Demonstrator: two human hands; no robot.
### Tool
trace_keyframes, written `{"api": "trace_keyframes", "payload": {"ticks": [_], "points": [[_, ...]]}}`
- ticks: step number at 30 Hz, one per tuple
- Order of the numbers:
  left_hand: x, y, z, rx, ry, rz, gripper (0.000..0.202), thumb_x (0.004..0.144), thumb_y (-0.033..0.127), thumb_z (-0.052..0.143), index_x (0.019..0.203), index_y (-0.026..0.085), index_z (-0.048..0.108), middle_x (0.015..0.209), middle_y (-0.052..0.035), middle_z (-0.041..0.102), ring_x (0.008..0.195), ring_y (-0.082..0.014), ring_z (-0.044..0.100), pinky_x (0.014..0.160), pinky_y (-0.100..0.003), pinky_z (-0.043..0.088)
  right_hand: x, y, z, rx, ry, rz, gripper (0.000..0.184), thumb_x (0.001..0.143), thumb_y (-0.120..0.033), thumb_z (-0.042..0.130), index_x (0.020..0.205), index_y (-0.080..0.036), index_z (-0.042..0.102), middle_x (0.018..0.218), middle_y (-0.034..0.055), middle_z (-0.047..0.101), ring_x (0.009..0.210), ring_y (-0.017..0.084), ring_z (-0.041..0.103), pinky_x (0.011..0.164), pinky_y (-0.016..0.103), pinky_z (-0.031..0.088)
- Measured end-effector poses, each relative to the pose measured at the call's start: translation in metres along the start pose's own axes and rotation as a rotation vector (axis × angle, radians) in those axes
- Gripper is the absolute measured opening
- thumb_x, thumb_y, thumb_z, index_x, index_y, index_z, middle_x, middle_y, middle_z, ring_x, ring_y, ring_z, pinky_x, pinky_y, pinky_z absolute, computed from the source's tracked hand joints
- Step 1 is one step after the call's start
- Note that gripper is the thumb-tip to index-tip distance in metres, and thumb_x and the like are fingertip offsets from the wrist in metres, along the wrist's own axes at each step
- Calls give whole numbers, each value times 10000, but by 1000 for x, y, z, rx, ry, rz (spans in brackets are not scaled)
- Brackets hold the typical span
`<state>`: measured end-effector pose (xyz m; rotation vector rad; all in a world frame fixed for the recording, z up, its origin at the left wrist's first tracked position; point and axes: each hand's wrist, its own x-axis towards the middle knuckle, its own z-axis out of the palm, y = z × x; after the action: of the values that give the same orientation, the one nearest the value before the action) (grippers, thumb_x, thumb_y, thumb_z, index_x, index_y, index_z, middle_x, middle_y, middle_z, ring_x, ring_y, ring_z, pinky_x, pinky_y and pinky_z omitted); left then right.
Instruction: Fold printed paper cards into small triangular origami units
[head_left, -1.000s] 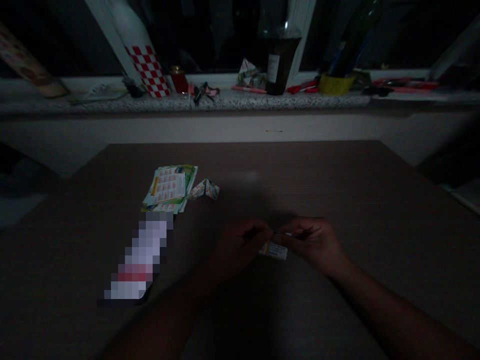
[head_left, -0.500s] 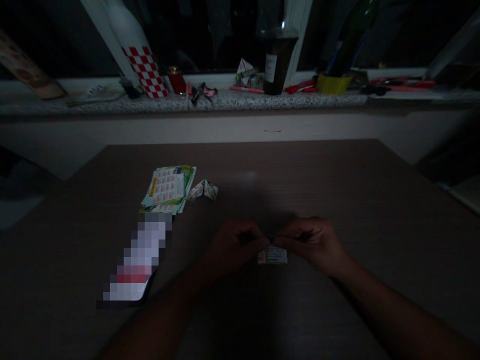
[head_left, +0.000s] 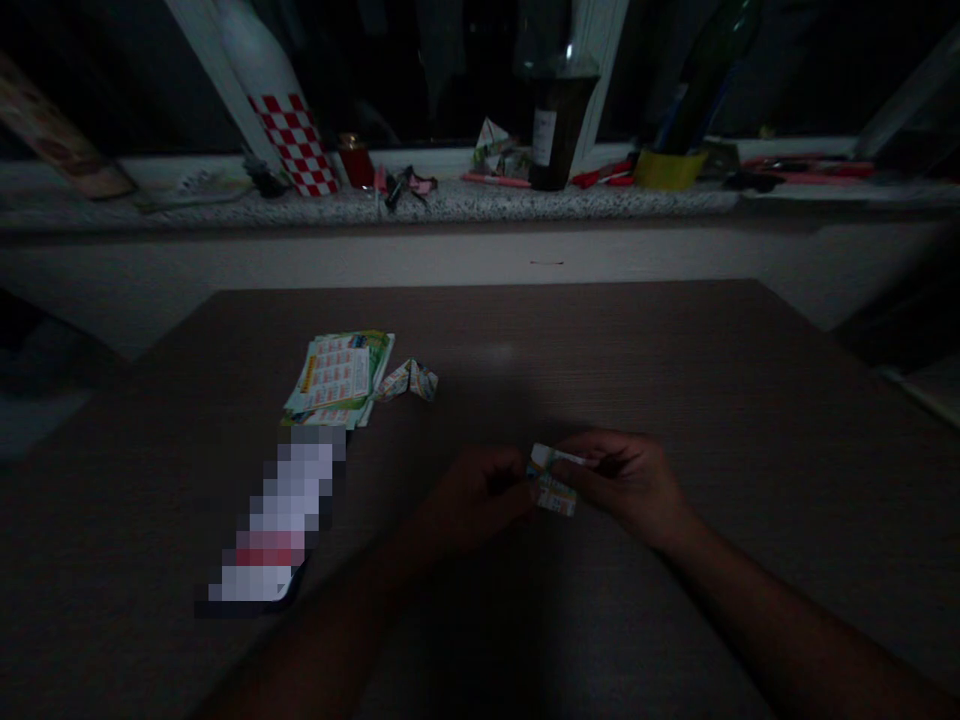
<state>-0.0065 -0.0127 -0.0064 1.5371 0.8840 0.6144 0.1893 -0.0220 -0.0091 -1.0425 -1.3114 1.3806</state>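
A small folded piece of printed paper (head_left: 556,497), white with orange and green marks, is held over the table between my two hands. My left hand (head_left: 484,495) pinches its left edge between thumb and fingers. From the other side, my right hand (head_left: 626,482) grips it with the thumb on top and the fingers behind. Fingertips hide part of the paper. To the left lies a folded paper piece (head_left: 409,380) with raised, angled faces, touching or close to a stack of printed paper slips (head_left: 337,375).
A phone with a blurred-out screen (head_left: 281,520) lies left of my left forearm. Behind the brown table (head_left: 637,350), a granite sill (head_left: 450,203) carries a red-and-white checkered bottle (head_left: 296,140), a dark labelled bottle (head_left: 555,135), a yellow tape roll (head_left: 670,168) and pens.
The paper has been turned in my hands: a different printed face shows, and it is tilted and stands higher between the fingers. Both hands stay in nearly the same place.
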Motion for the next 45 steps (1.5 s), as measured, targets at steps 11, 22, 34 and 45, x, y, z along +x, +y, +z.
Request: {"api": "trace_keyframes", "payload": {"ticks": [11, 22, 34, 45], "points": [[-2, 0, 7, -86, -35, 13, 419, 880, 501, 496, 758, 119, 617, 557, 47, 395, 483, -67, 334, 455, -200, 229, -1, -6, 4, 169, -15, 67, 212, 747, -361, 743, 759, -150, 721, 585, 10, 675, 473, 98, 583, 446, 198, 463], [-3, 2, 10, 52, 190, 169, 374, 919, 393, 479, 658, 137, 557, 535, 50, 414, 496, -66, 359, 478, -193, 265, -3, -1, 5, -48, -186, 49, 407, 840, -467, 612, 590, -146, 603, 514, -4, 574, 476, 89, 494, 470, 205, 384], [-4, 0, 11, 1, 214, 128, 398, 907, 447, 480, 659, 142, 542, 518, 55, 397, 470, -64, 343, 450, -198, 247, -9, -3, 4, -368, -141, -141, 437, 930, -396, 483, 575, -150, 547, 484, -21, 490, 450, 77, 443, 442, 205, 323], [-6, 4, 9, 77, 119, 147, 395, 932, 425, 444, 765, 136, 654, 530, 49, 406, 476, -68, 334, 474, -207, 247, -5, -7, 11, -7, -46, -3, 241, 778, -394, 697, 852, -165, 689, 631, 13, 688, 499, 112, 601, 468, 203, 465]]}}
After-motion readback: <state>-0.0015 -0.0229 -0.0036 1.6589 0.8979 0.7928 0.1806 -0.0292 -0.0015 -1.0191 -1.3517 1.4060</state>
